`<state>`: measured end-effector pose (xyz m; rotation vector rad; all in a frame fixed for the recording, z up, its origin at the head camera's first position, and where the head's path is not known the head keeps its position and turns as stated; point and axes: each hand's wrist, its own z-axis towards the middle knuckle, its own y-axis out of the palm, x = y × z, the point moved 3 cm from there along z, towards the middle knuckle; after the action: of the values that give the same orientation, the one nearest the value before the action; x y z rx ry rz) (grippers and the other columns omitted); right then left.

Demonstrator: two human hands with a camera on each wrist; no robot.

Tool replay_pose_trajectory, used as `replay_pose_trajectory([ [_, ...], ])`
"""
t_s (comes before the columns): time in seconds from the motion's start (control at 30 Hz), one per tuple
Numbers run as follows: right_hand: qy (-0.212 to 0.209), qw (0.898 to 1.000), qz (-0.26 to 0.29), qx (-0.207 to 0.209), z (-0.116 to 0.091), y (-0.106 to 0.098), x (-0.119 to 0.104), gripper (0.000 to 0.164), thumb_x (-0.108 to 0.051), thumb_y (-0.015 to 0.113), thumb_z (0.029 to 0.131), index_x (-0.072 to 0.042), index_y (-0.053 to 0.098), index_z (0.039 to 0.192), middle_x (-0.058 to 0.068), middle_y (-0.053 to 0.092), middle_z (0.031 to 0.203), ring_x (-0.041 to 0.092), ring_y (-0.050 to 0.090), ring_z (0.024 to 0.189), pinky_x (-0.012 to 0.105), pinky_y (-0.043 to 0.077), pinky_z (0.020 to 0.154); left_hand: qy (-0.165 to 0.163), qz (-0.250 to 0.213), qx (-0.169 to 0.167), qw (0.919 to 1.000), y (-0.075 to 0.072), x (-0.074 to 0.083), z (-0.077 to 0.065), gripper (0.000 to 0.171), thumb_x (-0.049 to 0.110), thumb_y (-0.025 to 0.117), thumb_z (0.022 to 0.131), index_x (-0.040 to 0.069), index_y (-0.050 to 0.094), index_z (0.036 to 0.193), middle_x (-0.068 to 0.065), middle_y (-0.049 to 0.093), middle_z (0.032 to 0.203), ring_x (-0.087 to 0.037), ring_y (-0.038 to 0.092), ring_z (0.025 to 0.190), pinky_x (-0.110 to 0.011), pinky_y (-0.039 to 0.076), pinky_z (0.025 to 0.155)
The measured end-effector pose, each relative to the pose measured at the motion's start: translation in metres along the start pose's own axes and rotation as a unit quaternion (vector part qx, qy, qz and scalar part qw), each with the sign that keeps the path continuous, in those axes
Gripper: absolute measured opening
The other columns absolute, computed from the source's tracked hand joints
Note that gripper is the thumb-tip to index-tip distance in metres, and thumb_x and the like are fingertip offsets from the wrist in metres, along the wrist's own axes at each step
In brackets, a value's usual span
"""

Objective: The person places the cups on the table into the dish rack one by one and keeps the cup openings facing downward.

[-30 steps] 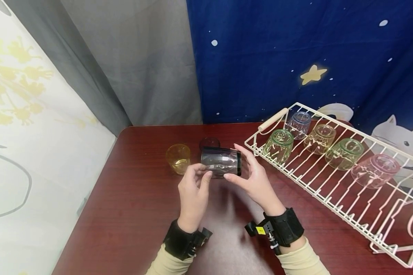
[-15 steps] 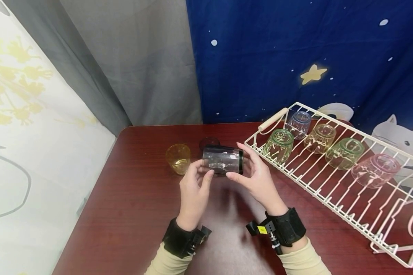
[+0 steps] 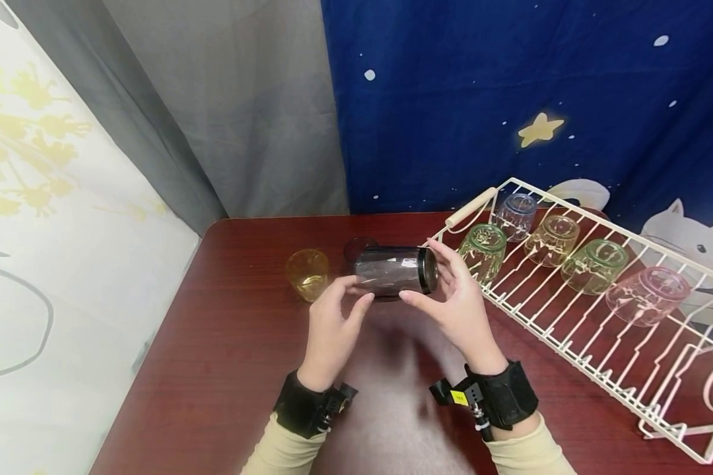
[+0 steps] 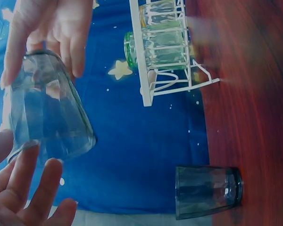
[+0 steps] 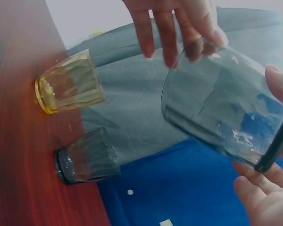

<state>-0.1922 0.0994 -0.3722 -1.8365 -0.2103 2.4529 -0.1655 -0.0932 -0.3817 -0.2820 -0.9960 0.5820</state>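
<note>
A dark grey glass tumbler (image 3: pixel 392 270) is held on its side above the table, its mouth toward the left and its thick base toward the right. My left hand (image 3: pixel 335 323) pinches the rim end, with some fingertips at the mouth in the right wrist view. At the base end, my right hand (image 3: pixel 460 313) grips the tumbler between thumb and fingers. Just behind it, a second dark grey tumbler (image 5: pixel 87 157) stands upright on the table, partly hidden in the head view. A yellow tumbler (image 3: pixel 307 274) stands upright to the left of them.
On the right is a white wire rack (image 3: pixel 546 340) with wooden handles. Several upside-down glasses sit in it, among them a green one (image 3: pixel 482 254), a blue one (image 3: pixel 515 218) and a pink one (image 3: pixel 647 295). Curtains (image 3: pixel 261 119) hang behind the table (image 3: pixel 232 369).
The held tumbler has shifted to the right, and its base has turned more into the head view. My right hand has moved right with it; my left hand has stayed nearly in place.
</note>
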Motion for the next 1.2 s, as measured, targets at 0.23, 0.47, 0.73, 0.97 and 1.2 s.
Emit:
replay_pose_trajectory([
  [0.23, -0.039, 0.997, -0.024, 0.062, -0.001, -0.01, -0.012, 0.079, -0.003, 0.081, 0.074, -0.01, 0.044, 0.143, 0.006, 0.052, 0.144, 0.007, 0.049, 0.133, 0.007, 0.039, 0.105, 0.036, 0.054, -0.073, 0.9953, 0.004, -0.006, 0.007, 0.024, 0.02, 0.066, 0.092, 0.011, 0.063, 0.113, -0.002, 0.071, 0.102, -0.015, 0.066, 0.1, -0.034, 0.054, 0.09],
  [0.47, -0.064, 0.99, -0.012, 0.128, 0.0, -0.026, -0.018, 0.075, 0.006, 0.081, 0.071, -0.007, 0.05, 0.138, 0.011, 0.059, 0.136, -0.001, 0.057, 0.12, 0.009, 0.046, 0.099, 0.028, 0.109, -0.079, 0.9905, 0.001, -0.027, 0.017, 0.024, 0.015, 0.064, 0.092, 0.01, 0.065, 0.115, -0.004, 0.067, 0.111, -0.02, 0.062, 0.111, -0.035, 0.05, 0.098],
  [0.73, -0.094, 0.967, -0.115, 0.209, -0.002, -0.048, -0.028, 0.077, 0.001, 0.088, 0.063, -0.013, 0.058, 0.133, 0.009, 0.063, 0.131, -0.007, 0.058, 0.107, 0.004, 0.046, 0.089, 0.022, 0.161, -0.06, 0.9849, -0.008, -0.057, 0.03, 0.034, 0.012, 0.063, 0.091, 0.007, 0.059, 0.124, -0.011, 0.064, 0.118, -0.027, 0.058, 0.113, -0.041, 0.047, 0.1],
  [0.97, -0.108, 0.947, -0.163, 0.254, -0.005, -0.069, -0.033, 0.08, 0.002, 0.09, 0.059, -0.017, 0.061, 0.131, 0.006, 0.062, 0.13, -0.006, 0.056, 0.11, 0.002, 0.044, 0.089, -0.004, 0.189, -0.054, 0.9805, -0.009, -0.083, 0.035, 0.043, 0.007, 0.063, 0.09, 0.003, 0.054, 0.132, -0.015, 0.061, 0.126, -0.032, 0.055, 0.118, -0.043, 0.046, 0.103],
  [1.2, -0.079, 0.934, -0.172, 0.304, -0.008, -0.092, -0.034, 0.076, 0.0, 0.089, 0.061, -0.021, 0.063, 0.129, -0.003, 0.062, 0.13, -0.002, 0.056, 0.115, 0.006, 0.045, 0.095, -0.024, 0.214, -0.067, 0.9742, -0.007, -0.095, 0.036, 0.039, 0.008, 0.062, 0.091, 0.003, 0.056, 0.128, -0.015, 0.063, 0.122, -0.032, 0.057, 0.116, -0.042, 0.048, 0.101],
])
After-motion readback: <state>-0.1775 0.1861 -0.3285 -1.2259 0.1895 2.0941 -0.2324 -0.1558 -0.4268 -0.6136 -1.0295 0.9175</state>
